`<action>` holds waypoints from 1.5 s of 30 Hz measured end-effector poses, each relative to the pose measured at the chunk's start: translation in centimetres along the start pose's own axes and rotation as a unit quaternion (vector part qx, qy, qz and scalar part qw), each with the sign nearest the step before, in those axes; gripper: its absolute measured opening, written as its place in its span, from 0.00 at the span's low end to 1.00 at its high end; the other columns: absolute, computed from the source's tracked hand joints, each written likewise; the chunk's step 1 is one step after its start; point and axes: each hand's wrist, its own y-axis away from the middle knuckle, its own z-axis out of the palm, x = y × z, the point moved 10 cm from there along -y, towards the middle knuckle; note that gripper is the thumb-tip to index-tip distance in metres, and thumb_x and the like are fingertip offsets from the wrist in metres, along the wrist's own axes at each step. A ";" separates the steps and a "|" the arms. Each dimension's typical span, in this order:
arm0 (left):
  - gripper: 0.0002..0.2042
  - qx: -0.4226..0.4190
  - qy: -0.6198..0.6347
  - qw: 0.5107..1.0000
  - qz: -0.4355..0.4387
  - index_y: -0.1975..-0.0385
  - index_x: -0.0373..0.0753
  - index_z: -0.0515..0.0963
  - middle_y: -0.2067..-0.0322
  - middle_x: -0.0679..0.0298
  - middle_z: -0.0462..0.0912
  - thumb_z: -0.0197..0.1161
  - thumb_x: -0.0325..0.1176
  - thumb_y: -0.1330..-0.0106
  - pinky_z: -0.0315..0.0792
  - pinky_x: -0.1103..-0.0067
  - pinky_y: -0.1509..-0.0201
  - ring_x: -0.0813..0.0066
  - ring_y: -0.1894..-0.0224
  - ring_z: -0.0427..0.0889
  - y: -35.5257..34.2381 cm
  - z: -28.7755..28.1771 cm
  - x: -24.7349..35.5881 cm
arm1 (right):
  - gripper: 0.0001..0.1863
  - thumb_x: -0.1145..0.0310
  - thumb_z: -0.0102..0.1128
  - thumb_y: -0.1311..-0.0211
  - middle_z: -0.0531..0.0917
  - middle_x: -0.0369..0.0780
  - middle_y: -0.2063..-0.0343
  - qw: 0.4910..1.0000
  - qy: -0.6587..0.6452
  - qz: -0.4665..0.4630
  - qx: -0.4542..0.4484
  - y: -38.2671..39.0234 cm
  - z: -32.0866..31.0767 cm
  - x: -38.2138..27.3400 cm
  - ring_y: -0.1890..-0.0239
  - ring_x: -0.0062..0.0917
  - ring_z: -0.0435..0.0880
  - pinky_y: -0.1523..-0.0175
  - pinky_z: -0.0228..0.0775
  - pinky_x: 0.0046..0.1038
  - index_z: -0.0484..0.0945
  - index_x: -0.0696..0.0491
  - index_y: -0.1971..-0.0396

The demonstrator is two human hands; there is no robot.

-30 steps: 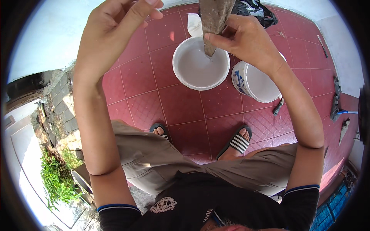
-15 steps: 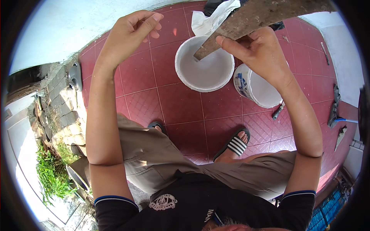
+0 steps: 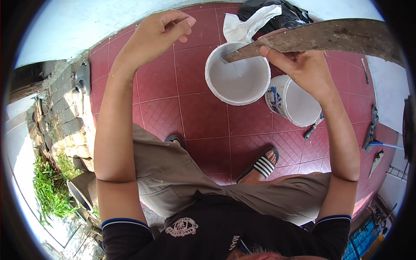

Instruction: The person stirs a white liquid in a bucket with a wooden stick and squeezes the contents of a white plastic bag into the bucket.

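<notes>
A long, rough, greyish-brown wooden board [image 3: 329, 37] is gripped in my right hand [image 3: 305, 71], thumb along its near edge. It runs out past the right side of the view, and its narrow end sits over the mouth of a round white bucket [image 3: 209, 82]. A whitish coating lines the bucket's inside. My left hand [image 3: 167, 30] is raised to the left of the bucket, its fingers loosely curled and nothing visible in them. Beside the bucket, below my right hand, a second white pail [image 3: 276, 102] with blue print leans tilted.
A dark-handled tool [image 3: 310, 131] lies by the tilted pail. White sheeting [image 3: 249, 28] and a black plastic bag [image 3: 288, 17] lie behind the bucket. A blue-handled broom [image 3: 372, 136] is at the right. My sandalled feet stand on red tiles [image 3: 203, 119]; plants [image 3: 52, 186] grow at left.
The board has swung so that its far part now lies lower on the right, and my right hand has come slightly nearer. My left hand has shifted a little to the right.
</notes>
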 end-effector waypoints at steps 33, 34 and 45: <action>0.16 -0.030 -0.022 0.999 0.006 0.48 0.39 0.82 0.63 0.68 0.85 0.59 0.44 0.24 0.75 0.83 0.58 0.80 0.60 0.85 -1.0 1.2 -0.4 | 0.13 0.67 0.71 0.37 0.88 0.35 0.68 0.996 -0.032 0.023 -0.074 0.5 1.3 2.3 0.66 0.16 0.83 0.59 0.76 0.22 0.86 0.58 0.57; 0.16 -0.029 -0.028 0.999 0.000 0.48 0.39 0.82 0.63 0.68 0.85 0.59 0.44 0.24 0.75 0.83 0.58 0.80 0.60 0.85 -1.0 1.1 -0.5 | 0.14 0.65 0.72 0.38 0.88 0.35 0.68 0.993 -0.066 0.055 -0.078 0.6 1.1 3.1 0.68 0.17 0.82 0.61 0.75 0.24 0.87 0.58 0.57; 0.16 -0.027 -0.018 0.999 0.008 0.48 0.40 0.82 0.63 0.68 0.85 0.59 0.44 0.24 0.74 0.84 0.61 0.82 0.60 0.84 -0.9 1.4 -0.4 | 0.10 0.68 0.70 0.36 0.87 0.32 0.65 1.000 0.013 0.008 -0.027 0.5 0.3 2.6 0.64 0.14 0.83 0.59 0.76 0.19 0.86 0.54 0.56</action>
